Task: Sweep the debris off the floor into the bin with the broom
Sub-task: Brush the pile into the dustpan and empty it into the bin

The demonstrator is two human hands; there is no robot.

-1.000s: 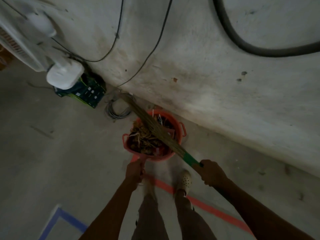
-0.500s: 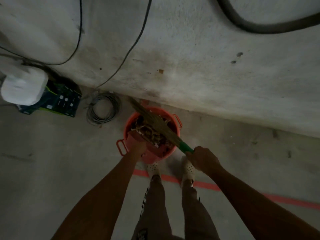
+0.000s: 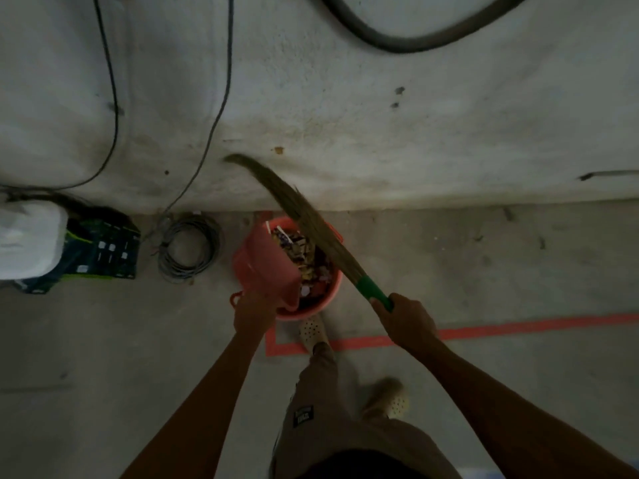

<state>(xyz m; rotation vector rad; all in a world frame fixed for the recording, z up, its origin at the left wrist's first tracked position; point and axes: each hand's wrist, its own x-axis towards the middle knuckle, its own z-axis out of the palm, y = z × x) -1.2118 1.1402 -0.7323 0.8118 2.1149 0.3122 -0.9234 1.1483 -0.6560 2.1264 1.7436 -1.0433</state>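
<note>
An orange-red bin (image 3: 323,301) stands on the concrete floor by the wall, filled with mixed debris (image 3: 304,257). My left hand (image 3: 254,311) grips a pink dustpan (image 3: 268,267), tilted over the bin's left side. My right hand (image 3: 406,319) holds the green handle of a grass broom (image 3: 311,219). The broom's bristles cross above the bin's right rim and reach up against the wall.
A coil of grey cable (image 3: 188,248) lies left of the bin. A dark box (image 3: 102,252) and a white bag (image 3: 29,240) sit further left. Cables and a thick hose (image 3: 397,41) hang on the wall. Orange tape (image 3: 484,331) marks the floor near my feet.
The broom has lifted from inside the bin and now points up at the wall. The dustpan has tipped up over the bin's left side. The view has shifted right.
</note>
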